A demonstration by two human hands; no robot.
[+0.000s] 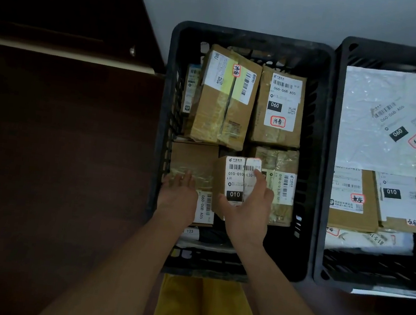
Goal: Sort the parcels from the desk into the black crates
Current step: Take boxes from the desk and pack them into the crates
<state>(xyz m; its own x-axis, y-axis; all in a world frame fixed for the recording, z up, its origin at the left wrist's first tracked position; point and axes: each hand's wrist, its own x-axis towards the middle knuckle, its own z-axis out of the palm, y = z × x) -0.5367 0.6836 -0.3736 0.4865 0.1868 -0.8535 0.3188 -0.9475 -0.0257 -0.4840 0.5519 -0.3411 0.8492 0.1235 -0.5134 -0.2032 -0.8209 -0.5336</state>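
Two black crates stand side by side on the floor below me: the left crate [253,36], packed with brown boxes, and the right crate [331,156], holding a white mailer bag [392,122] over more parcels. My right hand [246,209] grips a small box labelled 010 [234,181], thumb on its near left edge, index finger across the label, holding it upright over the near middle of the left crate. Its long axis runs near to far. My left hand [177,195] hangs open, fingers relaxed, just left of the box, above a taped brown parcel [193,163]. I judge the right crate, where another 010 label [391,192] shows, the likelier home, a reach to my right.
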